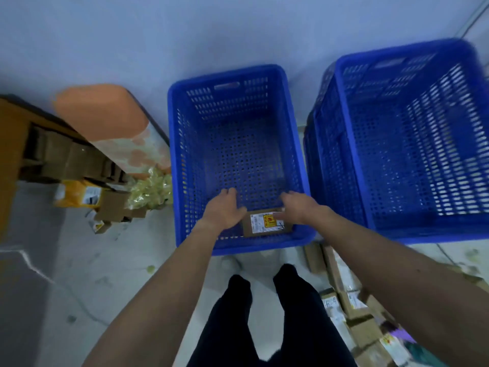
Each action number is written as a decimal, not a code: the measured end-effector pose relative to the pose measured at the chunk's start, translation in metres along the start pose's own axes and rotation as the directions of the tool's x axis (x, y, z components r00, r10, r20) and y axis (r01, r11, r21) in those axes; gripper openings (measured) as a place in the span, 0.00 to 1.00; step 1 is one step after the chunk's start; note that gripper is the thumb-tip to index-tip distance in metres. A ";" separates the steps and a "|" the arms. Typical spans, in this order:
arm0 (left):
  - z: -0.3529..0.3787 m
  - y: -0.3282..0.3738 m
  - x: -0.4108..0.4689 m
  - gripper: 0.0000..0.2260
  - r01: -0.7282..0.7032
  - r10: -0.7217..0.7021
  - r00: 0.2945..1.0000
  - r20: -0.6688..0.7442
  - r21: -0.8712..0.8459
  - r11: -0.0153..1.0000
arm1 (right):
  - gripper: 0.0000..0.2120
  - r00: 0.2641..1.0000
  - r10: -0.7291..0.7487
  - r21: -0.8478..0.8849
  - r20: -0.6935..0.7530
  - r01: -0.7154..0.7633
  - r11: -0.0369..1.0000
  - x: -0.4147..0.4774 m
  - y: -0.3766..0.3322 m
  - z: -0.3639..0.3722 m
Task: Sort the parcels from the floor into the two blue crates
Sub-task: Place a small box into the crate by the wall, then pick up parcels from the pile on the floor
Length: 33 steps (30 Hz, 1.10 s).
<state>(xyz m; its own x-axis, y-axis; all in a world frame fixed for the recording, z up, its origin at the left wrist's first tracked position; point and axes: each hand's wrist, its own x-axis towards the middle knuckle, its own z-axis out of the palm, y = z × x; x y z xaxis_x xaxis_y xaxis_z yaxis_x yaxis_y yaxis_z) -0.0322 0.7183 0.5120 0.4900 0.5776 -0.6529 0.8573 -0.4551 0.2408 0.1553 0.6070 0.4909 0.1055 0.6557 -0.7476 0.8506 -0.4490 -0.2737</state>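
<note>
Two blue perforated crates stand on the floor against the wall: the nearer left crate [238,245] and a taller right crate [352,144]. A small brown cardboard parcel [262,226] with a white and yellow label lies flat on the left crate's bottom, against its near wall. My left hand [225,210] hovers inside that crate just left of the parcel, fingers relaxed, thumb near the parcel's corner. My right hand [296,207] reaches in from the right, its loose fingers over the parcel's top right edge. Neither hand grips it. The right crate shows nothing inside.
More brown parcels [352,305] lie heaped on the floor at my right foot. At the left are small cartons [113,205], a yellow mailer [76,193], a bag of pale items [150,189] and a tall orange-and-white box [113,123]. My dark-trousered legs [264,313] stand before the left crate.
</note>
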 end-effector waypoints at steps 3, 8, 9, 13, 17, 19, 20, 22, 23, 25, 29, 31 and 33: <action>-0.020 0.014 -0.039 0.21 -0.009 0.008 0.999 -0.038 -0.031 0.999 | 0.29 0.998 0.015 0.036 -0.067 -0.013 0.999 -0.047 0.002 -0.013; -0.036 0.041 -0.081 0.22 -0.082 0.081 0.995 -0.064 -0.008 0.997 | 0.29 0.973 0.135 0.124 -0.189 -0.112 0.986 -0.118 0.009 -0.017; -0.037 0.046 -0.088 0.22 -0.116 0.115 0.991 -0.067 0.002 0.993 | 0.28 0.964 0.166 0.143 -0.207 -0.138 0.980 -0.130 0.012 -0.015; -0.035 0.058 -0.116 0.18 -0.263 0.262 0.960 -0.098 0.001 0.965 | 0.32 0.910 0.291 0.191 -0.295 -0.242 0.951 -0.183 0.013 0.007; -0.024 0.067 -0.148 0.20 -0.361 0.361 0.927 -0.100 0.020 0.932 | 0.33 0.845 0.419 0.266 -0.333 -0.342 0.901 -0.246 0.006 0.044; -0.011 0.075 -0.164 0.20 -0.415 0.418 0.903 -0.098 0.046 0.909 | 0.33 0.806 0.483 0.313 -0.341 -0.387 0.867 -0.278 0.006 0.075; -0.003 0.080 -0.174 0.19 -0.434 0.437 0.895 -0.086 0.060 0.899 | 0.33 0.793 0.512 0.338 -0.329 -0.407 0.849 -0.293 0.006 0.092; 0.016 0.088 -0.190 0.18 -0.471 0.475 0.879 -0.037 0.078 0.879 | 0.34 0.760 0.575 0.389 -0.301 -0.453 0.802 -0.323 0.005 0.126; 0.025 0.094 -0.198 0.17 -0.496 0.498 0.867 -0.005 0.094 0.864 | 0.34 0.740 0.604 0.414 -0.296 -0.470 0.780 -0.339 0.005 0.142; 0.043 0.107 -0.213 0.17 -0.546 0.544 0.837 0.051 0.135 0.827 | 0.34 0.697 0.664 0.464 -0.270 -0.510 0.724 -0.367 0.006 0.170; 0.076 0.136 -0.239 0.17 -0.626 0.612 0.780 0.131 0.174 0.760 | 0.33 0.625 0.754 0.540 -0.200 -0.572 0.617 -0.417 0.013 0.222; 0.092 0.149 -0.249 0.16 -0.661 0.641 0.751 0.161 0.189 0.726 | 0.33 0.594 0.785 0.569 -0.177 -0.589 0.574 -0.438 0.016 0.244; 0.109 0.162 -0.259 0.16 -0.685 0.659 0.728 0.186 0.201 0.700 | 0.33 0.576 0.802 0.597 -0.159 -0.591 0.543 -0.455 0.019 0.265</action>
<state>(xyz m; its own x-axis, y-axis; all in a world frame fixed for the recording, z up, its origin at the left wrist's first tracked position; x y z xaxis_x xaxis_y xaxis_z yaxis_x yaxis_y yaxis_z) -0.0370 0.4213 0.6417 0.8927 -0.0055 -0.4507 0.2327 -0.8507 0.4713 -0.0133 0.1394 0.6662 0.8245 0.1145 -0.5542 0.0920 -0.9934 -0.0684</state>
